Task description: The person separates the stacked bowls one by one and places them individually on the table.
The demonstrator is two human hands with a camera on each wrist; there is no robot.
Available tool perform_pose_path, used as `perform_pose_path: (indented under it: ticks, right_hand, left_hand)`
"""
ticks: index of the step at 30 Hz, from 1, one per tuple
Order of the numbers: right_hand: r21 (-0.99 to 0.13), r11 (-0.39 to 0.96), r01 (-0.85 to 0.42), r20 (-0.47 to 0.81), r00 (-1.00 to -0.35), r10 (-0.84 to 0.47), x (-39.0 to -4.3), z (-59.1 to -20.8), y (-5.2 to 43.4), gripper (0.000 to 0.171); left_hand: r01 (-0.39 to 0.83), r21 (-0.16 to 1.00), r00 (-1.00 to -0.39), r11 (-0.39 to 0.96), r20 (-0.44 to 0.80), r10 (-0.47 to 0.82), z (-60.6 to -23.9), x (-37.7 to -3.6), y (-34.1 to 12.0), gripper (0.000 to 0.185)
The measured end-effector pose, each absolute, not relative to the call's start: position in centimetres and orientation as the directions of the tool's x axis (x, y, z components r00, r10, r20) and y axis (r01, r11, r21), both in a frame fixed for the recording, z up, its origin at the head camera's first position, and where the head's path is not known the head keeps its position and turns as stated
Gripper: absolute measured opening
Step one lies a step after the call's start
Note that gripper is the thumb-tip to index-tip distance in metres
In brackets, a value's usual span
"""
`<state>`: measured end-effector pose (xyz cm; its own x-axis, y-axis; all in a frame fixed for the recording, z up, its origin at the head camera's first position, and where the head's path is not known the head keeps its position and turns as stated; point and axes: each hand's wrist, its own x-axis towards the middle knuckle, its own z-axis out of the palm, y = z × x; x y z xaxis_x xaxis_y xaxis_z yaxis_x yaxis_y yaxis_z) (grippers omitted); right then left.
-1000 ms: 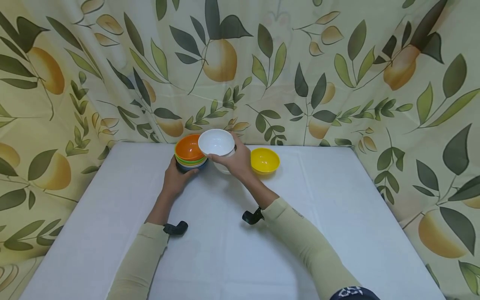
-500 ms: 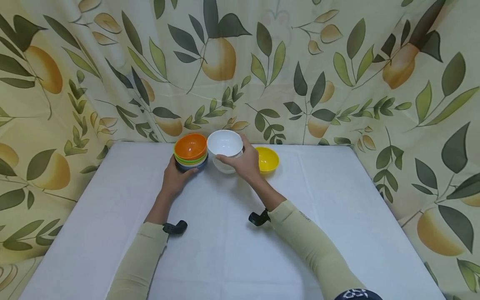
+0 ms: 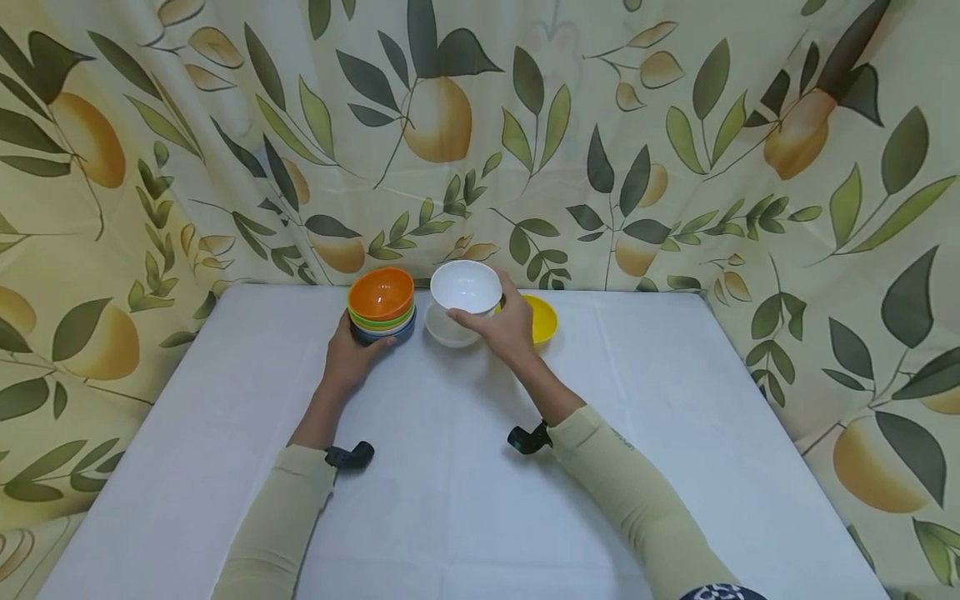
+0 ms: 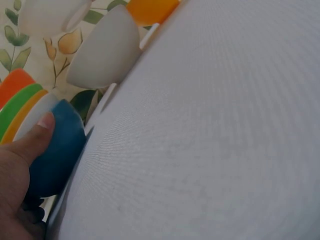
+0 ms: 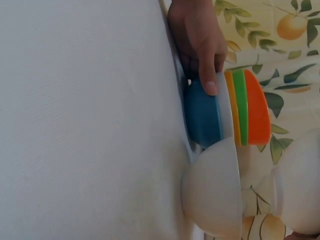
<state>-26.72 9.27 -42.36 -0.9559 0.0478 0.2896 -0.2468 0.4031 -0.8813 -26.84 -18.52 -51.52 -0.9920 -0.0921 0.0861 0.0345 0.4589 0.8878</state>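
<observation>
In the head view my left hand (image 3: 348,358) grips a stack of nested bowls at the table's far side, thumb against the blue bottom bowl (image 4: 65,150). White, yellow and green bowls sit above that one, topped by an orange bowl (image 3: 381,293). My right hand (image 3: 512,327) holds a white bowl (image 3: 466,287) by its side, thumb near the rim. That bowl hangs in the air above a second white bowl (image 3: 447,330), which stands upright on the table just right of the stack. The right wrist view shows the gap between the standing bowl (image 5: 212,187) and the raised one (image 5: 302,182).
A yellow bowl (image 3: 546,320) stands on the table behind my right hand, partly covered by it. The table (image 3: 450,500) wears a white cloth. Close behind its far edge hangs a curtain (image 3: 630,100) printed with fruit and leaves.
My right hand has carried the white bowl rightward, away from the stack, uncovering more of the standing white bowl and covering part of the yellow one. My left hand stays on the stack.
</observation>
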Motion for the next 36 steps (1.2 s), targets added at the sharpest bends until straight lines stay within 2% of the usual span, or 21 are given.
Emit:
perform_pose_path:
  ticks: [15, 23, 36]
  right_hand:
    - [-0.89, 0.37, -0.265, 0.324, -0.94, 0.107, -26.5, -42.6, 11.8, 0.094]
    - [-0.874, 0.397, -0.281, 0.357, -0.925, 0.131, -26.3, -42.9, 13.0, 0.096]
    - [-0.881, 0.409, -0.238, 0.334, -0.925, 0.18, -26.3, -42.8, 14.8, 0.097]
  left_hand:
    - [0.051, 0.893, -0.992, 0.447, 0.096, -0.079, -51.8, -27.1, -18.4, 0.108]
    - [0.041, 0.891, -0.992, 0.452, 0.089, -0.085, -51.9, -27.0, -18.4, 0.107]
    - [0.04, 0.894, -0.992, 0.447, 0.089, -0.088, -51.9, -27.0, -18.6, 0.107]
